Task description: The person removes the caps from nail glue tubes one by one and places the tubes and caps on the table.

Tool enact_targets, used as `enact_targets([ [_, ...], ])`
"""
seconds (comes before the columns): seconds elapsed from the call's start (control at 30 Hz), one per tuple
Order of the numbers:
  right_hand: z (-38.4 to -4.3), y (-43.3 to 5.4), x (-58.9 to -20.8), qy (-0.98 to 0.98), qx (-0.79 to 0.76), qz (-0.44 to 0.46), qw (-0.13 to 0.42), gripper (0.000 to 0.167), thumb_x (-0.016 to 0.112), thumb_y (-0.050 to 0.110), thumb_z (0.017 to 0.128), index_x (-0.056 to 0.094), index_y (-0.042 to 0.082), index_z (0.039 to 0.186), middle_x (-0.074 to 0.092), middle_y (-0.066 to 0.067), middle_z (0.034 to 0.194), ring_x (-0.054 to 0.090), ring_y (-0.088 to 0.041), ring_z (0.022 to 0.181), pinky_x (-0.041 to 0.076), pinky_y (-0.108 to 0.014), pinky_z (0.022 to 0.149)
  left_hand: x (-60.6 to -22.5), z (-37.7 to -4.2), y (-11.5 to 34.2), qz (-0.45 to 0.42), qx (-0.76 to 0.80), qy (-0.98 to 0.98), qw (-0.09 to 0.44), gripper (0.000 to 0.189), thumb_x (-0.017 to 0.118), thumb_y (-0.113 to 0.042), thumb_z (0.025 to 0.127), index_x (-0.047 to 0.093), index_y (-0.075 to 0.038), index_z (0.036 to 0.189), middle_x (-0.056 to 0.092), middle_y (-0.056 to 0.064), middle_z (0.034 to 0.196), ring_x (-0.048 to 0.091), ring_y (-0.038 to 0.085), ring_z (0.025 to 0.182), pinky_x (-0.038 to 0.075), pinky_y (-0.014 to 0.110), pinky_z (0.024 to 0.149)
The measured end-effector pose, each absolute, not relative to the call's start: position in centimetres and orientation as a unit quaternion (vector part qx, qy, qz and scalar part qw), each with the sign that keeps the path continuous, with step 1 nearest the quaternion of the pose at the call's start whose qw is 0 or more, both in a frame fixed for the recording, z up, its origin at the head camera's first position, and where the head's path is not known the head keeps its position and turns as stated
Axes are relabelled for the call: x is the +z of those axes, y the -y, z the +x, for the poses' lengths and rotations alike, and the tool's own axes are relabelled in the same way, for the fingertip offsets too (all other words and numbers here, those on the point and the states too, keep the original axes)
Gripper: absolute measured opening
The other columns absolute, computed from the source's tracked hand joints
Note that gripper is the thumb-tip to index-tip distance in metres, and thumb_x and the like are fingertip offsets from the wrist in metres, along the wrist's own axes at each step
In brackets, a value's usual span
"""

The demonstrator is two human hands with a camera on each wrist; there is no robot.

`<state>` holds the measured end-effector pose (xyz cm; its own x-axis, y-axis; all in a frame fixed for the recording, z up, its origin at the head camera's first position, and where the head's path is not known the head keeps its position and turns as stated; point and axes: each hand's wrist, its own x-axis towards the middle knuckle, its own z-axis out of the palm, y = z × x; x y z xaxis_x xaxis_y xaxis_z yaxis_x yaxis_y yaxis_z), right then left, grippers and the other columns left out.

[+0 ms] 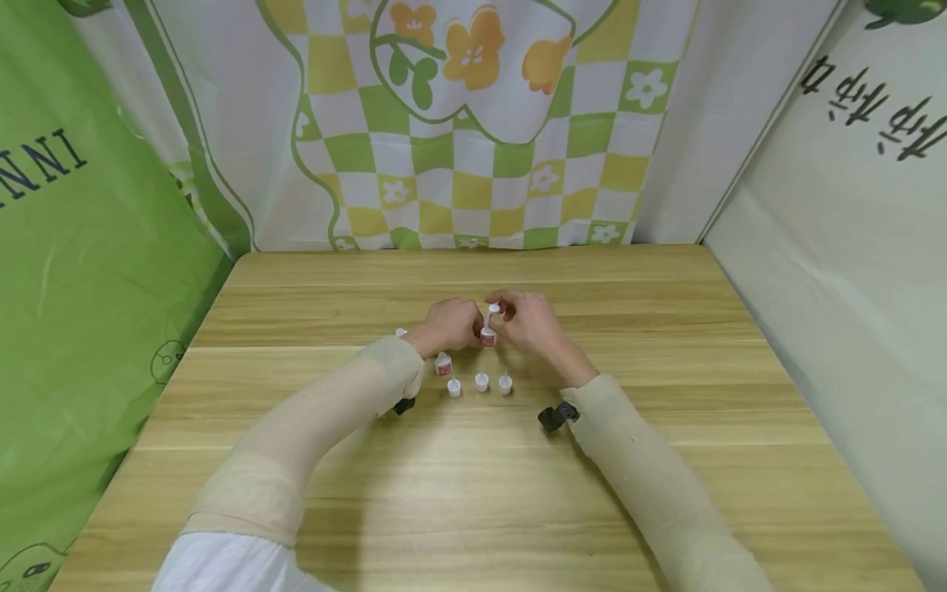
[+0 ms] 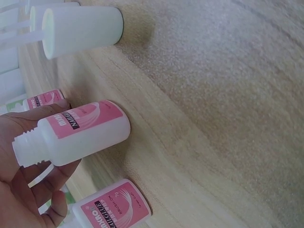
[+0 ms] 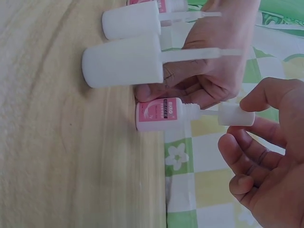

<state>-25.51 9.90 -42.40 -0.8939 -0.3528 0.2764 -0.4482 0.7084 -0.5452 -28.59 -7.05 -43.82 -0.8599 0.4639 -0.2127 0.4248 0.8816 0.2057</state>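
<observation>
My left hand (image 1: 455, 322) pinches a small white nail glue bottle (image 3: 159, 115) with a pink label near its base, keeping it upright on the table. Above it, my right hand (image 3: 280, 156) holds a white brush cap (image 3: 236, 115) between thumb and fingers; its thin stem reaches down into the bottle's neck. An uncapped nail glue bottle (image 2: 88, 130) stands nearer me, by the left wrist. Another similar bottle (image 2: 116, 209) is farther left, mostly behind the left arm in the head view. Several brush caps (image 1: 482, 381) stand in a row with their stems pointing up.
The wooden table (image 1: 473, 493) runs back to a checked, flowered curtain (image 1: 473, 181). Green cloth (image 1: 96, 271) hangs on the left and white cloth (image 1: 836, 271) on the right. A black wrist camera (image 1: 556, 416) sits by the right sleeve.
</observation>
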Motion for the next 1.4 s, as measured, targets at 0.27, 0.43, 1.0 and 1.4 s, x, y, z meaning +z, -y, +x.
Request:
enact_targets([
  [0.27,-25.4,-10.5,-41.7,0.916,0.332,0.206,0.088,0.029,0.061,0.015,0.085,0.073,0.007,0.110,0.066,-0.007,0.089,0.063,-0.023,0.081,0.048,-0.031,0.070,-43.9,-28.7,7.1,0.245,0.065,-0.961,0.109,0.017,0.076,-0.037,0.088,0.077,-0.020,0.088,0.075,-0.004,0.092,0.068,0.018,0.087,0.057,0.039,0.078],
  [0.43,-25.1,-10.9,-41.3,0.917,0.334,0.200,0.082,0.025,0.061,0.018,0.088,0.072,0.008,0.108,0.066,-0.004,0.090,0.061,-0.019,0.081,0.048,-0.030,0.070,-43.9,-28.6,7.2,0.254,0.053,-0.960,0.103,0.018,0.075,-0.038,0.089,0.076,-0.020,0.086,0.074,-0.004,0.091,0.066,0.017,0.087,0.056,0.038,0.078],
  [1.0,-23.6,-13.1,-40.7,0.906,0.386,0.167,0.044,0.016,0.068,0.023,0.090,0.069,0.009,0.099,0.067,-0.006,0.085,0.059,-0.018,0.075,0.047,-0.028,0.066,-43.3,-28.4,7.6,0.264,0.066,-0.957,0.099,0.016,0.075,-0.030,0.089,0.078,-0.021,0.102,0.076,-0.004,0.104,0.069,0.017,0.097,0.057,0.037,0.085],
  [1.4,-22.9,-13.8,-40.9,0.909,0.385,0.160,0.020,0.018,0.072,0.025,0.087,0.068,0.010,0.097,0.069,-0.005,0.088,0.063,-0.018,0.079,0.051,-0.030,0.070,-42.0,-28.6,9.1,0.266,0.110,-0.953,0.092,0.019,0.068,-0.011,0.088,0.076,-0.014,0.106,0.075,0.002,0.106,0.069,0.021,0.099,0.055,0.037,0.089],
])
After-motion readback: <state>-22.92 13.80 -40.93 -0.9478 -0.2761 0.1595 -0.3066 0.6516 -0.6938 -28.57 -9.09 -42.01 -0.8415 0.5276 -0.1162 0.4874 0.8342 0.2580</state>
